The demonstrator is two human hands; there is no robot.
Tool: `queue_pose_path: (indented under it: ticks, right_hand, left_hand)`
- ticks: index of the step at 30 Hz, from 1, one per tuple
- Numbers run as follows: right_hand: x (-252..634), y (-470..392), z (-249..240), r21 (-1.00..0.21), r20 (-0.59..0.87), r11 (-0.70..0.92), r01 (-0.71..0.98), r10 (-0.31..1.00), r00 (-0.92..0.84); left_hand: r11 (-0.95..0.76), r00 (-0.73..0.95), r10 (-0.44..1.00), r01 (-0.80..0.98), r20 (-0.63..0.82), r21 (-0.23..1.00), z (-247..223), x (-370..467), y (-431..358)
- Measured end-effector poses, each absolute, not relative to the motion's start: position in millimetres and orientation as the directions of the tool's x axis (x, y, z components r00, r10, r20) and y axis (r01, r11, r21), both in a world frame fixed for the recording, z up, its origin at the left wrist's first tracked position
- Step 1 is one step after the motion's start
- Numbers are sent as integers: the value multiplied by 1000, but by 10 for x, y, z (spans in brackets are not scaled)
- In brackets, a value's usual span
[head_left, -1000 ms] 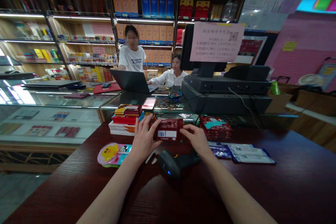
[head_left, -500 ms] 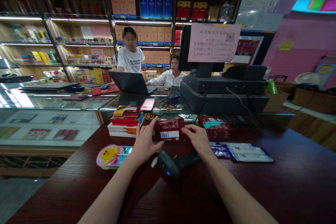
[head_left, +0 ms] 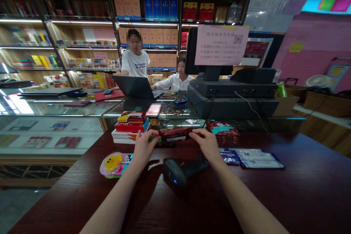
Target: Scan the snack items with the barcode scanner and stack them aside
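Note:
A dark red packet [head_left: 175, 135] with a white label is held up between my two hands, tilted so that it looks narrow. My left hand [head_left: 146, 146] pinches its left end between thumb and fingers. At its right end my right hand [head_left: 204, 144] grips the corner the same way. Below the packet a black barcode scanner [head_left: 178, 172] with a blue light lies on the dark wooden table [head_left: 170, 212]. Left of my left hand is a colourful pack with a yellow duck [head_left: 113, 161]. Blue and white packets [head_left: 257, 158] lie right of my right hand.
Stacked boxes [head_left: 128, 128] stand at the back left of the table, and red packets [head_left: 223, 131] are piled at the back right. Behind are a glass counter [head_left: 55, 131], a laptop [head_left: 134, 87], a monitor with a pink sheet [head_left: 219, 45] and two people.
My left hand has closed from spread fingers onto the packet's left end. The packet has tipped, so its labelled face looks much narrower. My right hand keeps its grip.

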State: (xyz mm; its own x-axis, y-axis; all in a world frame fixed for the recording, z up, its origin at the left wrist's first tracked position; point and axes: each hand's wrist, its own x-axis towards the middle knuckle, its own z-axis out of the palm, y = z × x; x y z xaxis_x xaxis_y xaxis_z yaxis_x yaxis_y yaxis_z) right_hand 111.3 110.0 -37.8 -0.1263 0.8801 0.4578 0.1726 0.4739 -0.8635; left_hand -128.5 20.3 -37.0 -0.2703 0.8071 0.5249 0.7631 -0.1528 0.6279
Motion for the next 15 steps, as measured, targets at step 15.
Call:
queue_pose_path:
  ticks: [15]
  right_hand:
    - [1133, 1107, -413, -917, 363, 396, 48, 880, -307]
  left_hand:
    - [-125, -175, 727, 917, 664, 379, -316, -1247, 97]
